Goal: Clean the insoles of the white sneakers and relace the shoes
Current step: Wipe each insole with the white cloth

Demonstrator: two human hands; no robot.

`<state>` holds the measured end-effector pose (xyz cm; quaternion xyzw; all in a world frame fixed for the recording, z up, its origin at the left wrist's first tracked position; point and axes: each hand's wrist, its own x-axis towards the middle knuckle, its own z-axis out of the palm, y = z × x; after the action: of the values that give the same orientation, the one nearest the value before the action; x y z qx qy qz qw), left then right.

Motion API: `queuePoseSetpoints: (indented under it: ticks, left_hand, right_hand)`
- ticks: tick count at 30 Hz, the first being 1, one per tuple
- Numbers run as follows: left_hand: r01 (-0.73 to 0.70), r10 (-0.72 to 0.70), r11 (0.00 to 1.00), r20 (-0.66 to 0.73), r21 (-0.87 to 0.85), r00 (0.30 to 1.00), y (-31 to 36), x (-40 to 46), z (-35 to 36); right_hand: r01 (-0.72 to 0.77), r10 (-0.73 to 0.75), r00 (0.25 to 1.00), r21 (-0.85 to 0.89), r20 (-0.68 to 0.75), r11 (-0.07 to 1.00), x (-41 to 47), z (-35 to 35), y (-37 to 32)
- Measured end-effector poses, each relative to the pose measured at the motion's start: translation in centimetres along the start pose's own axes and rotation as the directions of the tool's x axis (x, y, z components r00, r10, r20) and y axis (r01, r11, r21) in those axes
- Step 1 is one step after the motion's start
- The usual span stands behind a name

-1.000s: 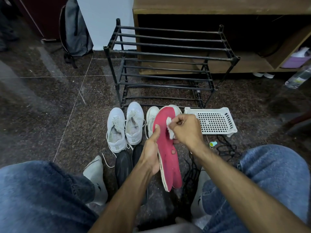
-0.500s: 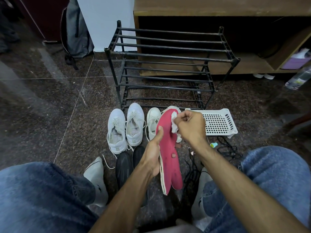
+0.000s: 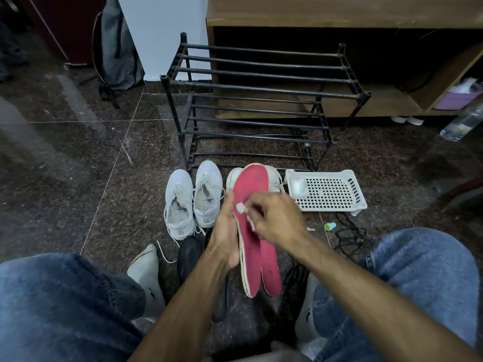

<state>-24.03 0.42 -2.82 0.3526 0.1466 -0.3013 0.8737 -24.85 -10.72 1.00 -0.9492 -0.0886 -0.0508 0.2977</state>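
Note:
My left hand (image 3: pixel 226 231) grips two red insoles (image 3: pixel 252 194) stacked together by their left edge, toes pointing away from me. My right hand (image 3: pixel 274 218) pinches a small white wipe (image 3: pixel 241 208) and presses it on the middle of the front insole. A pair of white sneakers (image 3: pixel 193 199) with loose laces stands on the floor to the left of the insoles. A second white pair (image 3: pixel 273 176) lies mostly hidden behind the insoles.
A black shoe rack (image 3: pixel 261 100) stands ahead, a white perforated plastic tray (image 3: pixel 326 192) to the right with a small white container in it. Black shoes (image 3: pixel 189 254) lie under my arms. A green cap (image 3: pixel 329 226) and black cords lie on the dark floor.
My right hand has slid the wipe down from the toe of the insole to its middle. The left hand has shifted up along the insole's edge.

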Motion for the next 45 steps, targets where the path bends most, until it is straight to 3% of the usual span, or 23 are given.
queuePoseSetpoints:
  ticks: [3, 5, 9, 13, 15, 20, 24, 27, 29, 33, 35, 36, 38, 40, 42, 45]
  left_hand:
    - [0.009, -0.014, 0.994, 0.039, 0.112, 0.999, -0.3, -0.1, 0.0]
    - [0.023, -0.029, 0.992, 0.046, 0.126, 0.999, -0.4, -0.2, 0.4]
    - [0.024, -0.024, 1.000, -0.007, 0.013, 1.000, 0.0, 0.2, 0.4]
    - [-0.015, 0.013, 1.000, -0.083, -0.021, 0.996, 0.0, 0.9, -1.0]
    - [0.011, -0.012, 1.000, -0.102, -0.010, 0.995, -0.1, 0.7, -0.9]
    - [0.070, -0.068, 0.996, -0.052, 0.053, 0.996, -0.8, -0.3, 1.2]
    - [0.030, -0.030, 1.000, -0.029, 0.002, 0.999, -0.6, -0.1, 0.7]
    - [0.005, -0.007, 1.000, -0.057, -0.028, 0.998, -0.6, 0.4, -0.3]
    - [0.025, -0.024, 1.000, -0.024, 0.006, 0.999, -0.6, 0.6, -0.3]
    - [0.056, -0.056, 0.998, 0.005, 0.016, 0.998, -0.3, 0.2, 0.6]
    - [0.055, -0.055, 0.998, 0.007, -0.016, 0.998, -0.2, 0.3, 0.6]
    - [0.044, -0.044, 0.999, -0.008, -0.004, 0.999, -0.1, 0.2, 0.7]
    - [0.030, -0.030, 0.999, -0.020, 0.023, 0.999, -0.1, 0.5, 0.4]
    - [0.022, -0.022, 1.000, -0.037, 0.007, 0.999, 0.0, 0.3, 0.4]
    - [0.014, -0.016, 1.000, -0.088, -0.017, 0.996, -0.3, 0.2, 0.3]
    - [0.011, -0.008, 0.999, -0.088, 0.035, 0.996, -1.0, 0.0, 0.4]
  right_hand:
    - [-0.174, 0.170, 0.968, -0.006, -0.183, 0.985, 2.5, -0.8, 0.9]
    - [-0.232, 0.244, 0.944, 0.079, -0.222, 0.970, 3.2, -0.8, 1.5]
    - [-0.144, 0.169, 0.984, 0.321, -0.052, 0.936, 0.3, 0.3, 0.3]
    - [-0.133, 0.093, 0.988, 0.374, 0.123, 0.918, -2.5, 1.2, -0.1]
    - [-0.117, 0.089, 0.991, 0.309, 0.104, 0.944, -2.2, 1.2, 0.1]
    - [-0.252, 0.278, 0.947, 0.160, -0.162, 0.954, 1.9, 0.4, 0.1]
    - [-0.262, 0.299, 0.954, 0.403, -0.032, 0.877, 1.5, 0.9, 0.0]
    - [-0.239, 0.256, 0.966, 0.469, 0.029, 0.850, -0.2, 1.5, 0.0]
    - [-0.300, 0.328, 0.943, 0.586, 0.061, 0.753, -0.3, 1.4, 0.0]
    - [-0.390, 0.537, 0.817, 0.888, 0.210, 0.246, 0.5, -0.1, -0.6]
    - [-0.399, 0.529, 0.804, 0.907, 0.273, 0.139, 0.6, -0.5, -0.7]
    - [-0.413, 0.517, 0.811, 0.894, 0.274, 0.175, 0.4, -0.5, -0.7]
    - [-0.416, 0.470, 0.858, 0.819, 0.208, 0.396, -0.2, -0.1, -0.6]
    - [-0.327, 0.341, 0.933, 0.676, 0.117, 0.660, -0.8, 0.4, -0.3]
    - [-0.180, 0.202, 0.979, 0.482, 0.007, 0.858, -1.0, 0.8, -0.1]
    - [-0.035, 0.055, 0.995, 0.221, -0.083, 0.975, -0.4, 0.6, 0.5]
